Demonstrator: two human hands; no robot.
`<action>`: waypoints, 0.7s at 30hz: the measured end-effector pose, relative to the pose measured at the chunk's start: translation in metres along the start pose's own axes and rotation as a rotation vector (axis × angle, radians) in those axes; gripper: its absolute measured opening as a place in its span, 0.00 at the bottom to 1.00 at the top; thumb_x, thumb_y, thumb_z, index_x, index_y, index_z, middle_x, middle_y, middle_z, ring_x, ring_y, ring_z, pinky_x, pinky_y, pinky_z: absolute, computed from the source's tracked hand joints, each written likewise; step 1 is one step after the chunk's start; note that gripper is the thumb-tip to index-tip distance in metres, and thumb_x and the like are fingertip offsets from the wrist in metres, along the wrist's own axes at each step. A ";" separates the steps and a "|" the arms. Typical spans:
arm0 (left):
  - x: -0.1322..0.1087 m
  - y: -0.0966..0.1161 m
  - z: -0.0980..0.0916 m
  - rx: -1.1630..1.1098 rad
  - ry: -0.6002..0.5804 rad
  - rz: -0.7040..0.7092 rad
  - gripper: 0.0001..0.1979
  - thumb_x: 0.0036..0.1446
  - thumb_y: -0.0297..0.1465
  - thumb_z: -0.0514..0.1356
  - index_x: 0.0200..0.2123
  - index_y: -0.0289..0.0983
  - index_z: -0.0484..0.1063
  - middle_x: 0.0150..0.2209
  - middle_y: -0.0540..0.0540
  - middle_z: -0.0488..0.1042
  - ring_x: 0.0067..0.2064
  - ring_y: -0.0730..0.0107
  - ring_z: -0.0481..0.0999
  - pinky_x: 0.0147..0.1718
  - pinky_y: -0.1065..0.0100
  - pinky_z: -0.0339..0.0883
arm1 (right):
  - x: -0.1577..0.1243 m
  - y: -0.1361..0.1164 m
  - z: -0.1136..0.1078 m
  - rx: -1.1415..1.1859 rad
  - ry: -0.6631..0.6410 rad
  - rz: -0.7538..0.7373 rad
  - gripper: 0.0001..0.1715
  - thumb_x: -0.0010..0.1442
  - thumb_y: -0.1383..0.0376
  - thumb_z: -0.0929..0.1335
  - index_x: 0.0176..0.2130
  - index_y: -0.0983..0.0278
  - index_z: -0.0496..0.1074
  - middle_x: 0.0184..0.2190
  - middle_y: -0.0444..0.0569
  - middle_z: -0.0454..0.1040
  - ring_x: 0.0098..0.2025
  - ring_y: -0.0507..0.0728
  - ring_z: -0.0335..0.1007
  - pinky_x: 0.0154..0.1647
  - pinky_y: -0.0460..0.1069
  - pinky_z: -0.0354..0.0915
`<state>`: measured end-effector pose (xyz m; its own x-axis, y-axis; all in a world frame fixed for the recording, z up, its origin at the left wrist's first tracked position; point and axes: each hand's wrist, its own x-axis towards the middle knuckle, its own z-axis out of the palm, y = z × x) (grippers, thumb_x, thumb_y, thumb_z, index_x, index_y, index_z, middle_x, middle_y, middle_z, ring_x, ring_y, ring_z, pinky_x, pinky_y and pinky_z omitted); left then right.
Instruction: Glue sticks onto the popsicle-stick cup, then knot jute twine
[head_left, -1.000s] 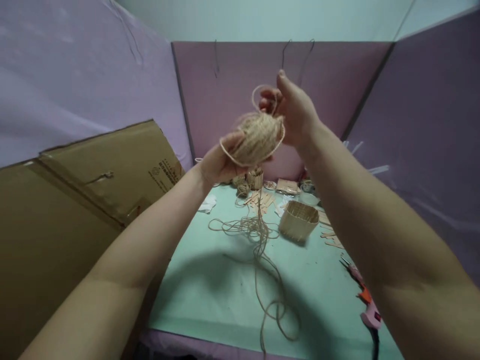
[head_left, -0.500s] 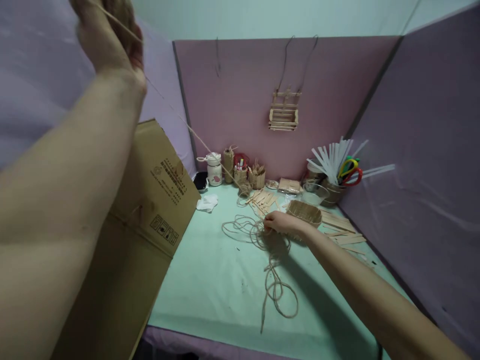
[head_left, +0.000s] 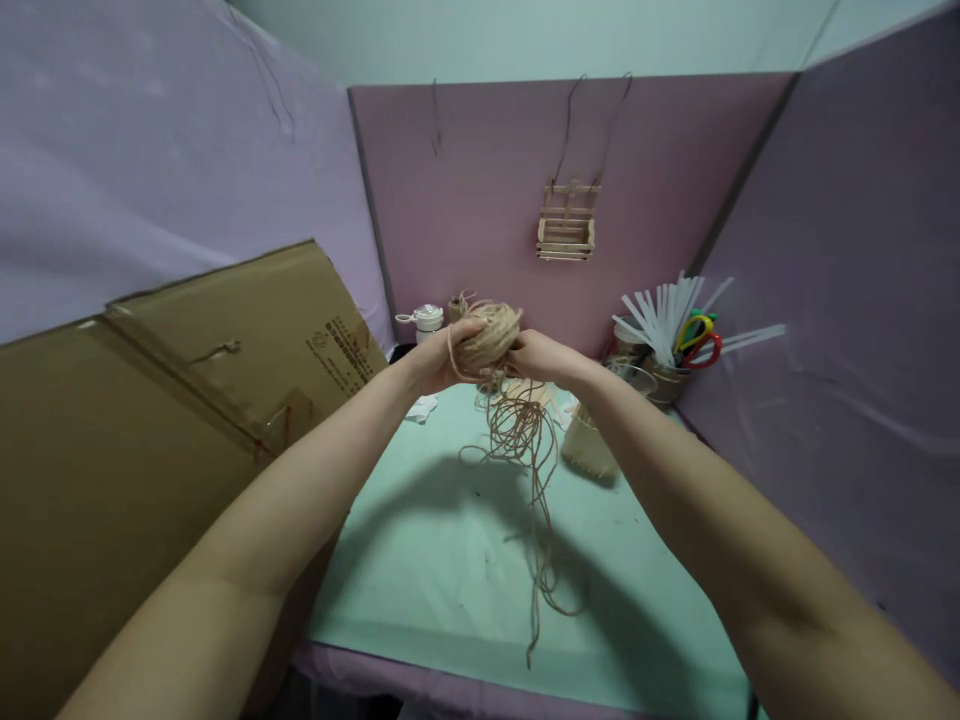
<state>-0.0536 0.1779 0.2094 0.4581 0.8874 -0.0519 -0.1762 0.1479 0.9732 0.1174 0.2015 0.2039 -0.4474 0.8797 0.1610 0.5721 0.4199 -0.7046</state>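
A ball of jute twine (head_left: 491,337) is held up above the table, between my two hands. My left hand (head_left: 442,357) is closed around its left side. From the right, my right hand (head_left: 541,357) meets the ball with its fingers bent in on twine; the fingertips are partly hidden behind the ball. A tangle of loose twine (head_left: 519,425) hangs beneath the hands, and its long tail trails down toward the table's front. Behind the right forearm stands a small woven basket (head_left: 589,447), partly covered.
A large cardboard sheet (head_left: 187,400) leans at the left. On the green tabletop (head_left: 420,600), a white bottle (head_left: 428,319) stands at the back. Scissors (head_left: 699,340) and white strips (head_left: 664,315) fill a pot at right. A small wooden stick rack (head_left: 567,235) hangs on the back wall.
My left hand has come down from the upper left with the twine ball to the middle. My right hand has risen to meet it, lifting the loose coils off the table.
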 end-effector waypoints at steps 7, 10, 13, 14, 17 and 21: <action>-0.001 0.014 -0.015 0.030 -0.037 -0.106 0.23 0.53 0.43 0.59 0.48 0.36 0.72 0.43 0.38 0.78 0.43 0.56 0.78 0.45 0.55 0.70 | 0.001 0.004 -0.002 0.039 0.038 0.025 0.14 0.59 0.69 0.61 0.23 0.66 0.67 0.18 0.43 0.64 0.20 0.47 0.54 0.22 0.44 0.49; 0.000 0.013 -0.014 -0.061 -0.010 -0.058 0.21 0.55 0.42 0.57 0.47 0.36 0.72 0.40 0.39 0.78 0.41 0.61 0.78 0.43 0.58 0.71 | 0.004 0.010 0.004 0.107 0.015 0.008 0.14 0.60 0.66 0.63 0.24 0.66 0.67 0.16 0.41 0.61 0.19 0.47 0.50 0.21 0.44 0.47; 0.004 0.028 -0.008 -0.187 0.048 0.114 0.19 0.57 0.43 0.54 0.44 0.37 0.72 0.36 0.43 0.78 0.40 0.63 0.77 0.40 0.61 0.72 | 0.003 0.023 0.021 0.158 -0.015 0.010 0.10 0.58 0.64 0.65 0.27 0.66 0.68 0.17 0.41 0.63 0.19 0.47 0.52 0.20 0.43 0.49; 0.004 0.041 -0.006 -0.225 0.072 0.195 0.19 0.57 0.44 0.54 0.43 0.37 0.72 0.34 0.45 0.78 0.41 0.64 0.77 0.39 0.62 0.73 | 0.002 0.029 0.030 0.150 -0.024 0.023 0.08 0.57 0.64 0.65 0.29 0.66 0.69 0.19 0.41 0.65 0.19 0.47 0.54 0.21 0.43 0.50; -0.001 0.108 -0.001 -0.317 0.089 0.441 0.16 0.60 0.44 0.51 0.41 0.40 0.70 0.29 0.50 0.76 0.42 0.69 0.74 0.40 0.67 0.72 | -0.005 0.053 0.061 -0.019 -0.089 0.096 0.05 0.56 0.68 0.65 0.33 0.66 0.71 0.26 0.43 0.72 0.25 0.47 0.62 0.26 0.42 0.56; -0.021 0.211 0.007 -0.254 0.213 0.827 0.28 0.65 0.48 0.34 0.46 0.38 0.66 0.29 0.53 0.69 0.51 0.72 0.72 0.42 0.73 0.70 | -0.015 0.092 0.097 -0.153 -0.144 0.212 0.07 0.48 0.76 0.66 0.27 0.67 0.72 0.25 0.45 0.73 0.30 0.50 0.67 0.30 0.42 0.58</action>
<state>-0.0941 0.1872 0.4170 -0.0680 0.8119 0.5799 -0.5782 -0.5057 0.6402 0.1104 0.2056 0.0696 -0.3939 0.9151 -0.0858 0.7551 0.2690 -0.5979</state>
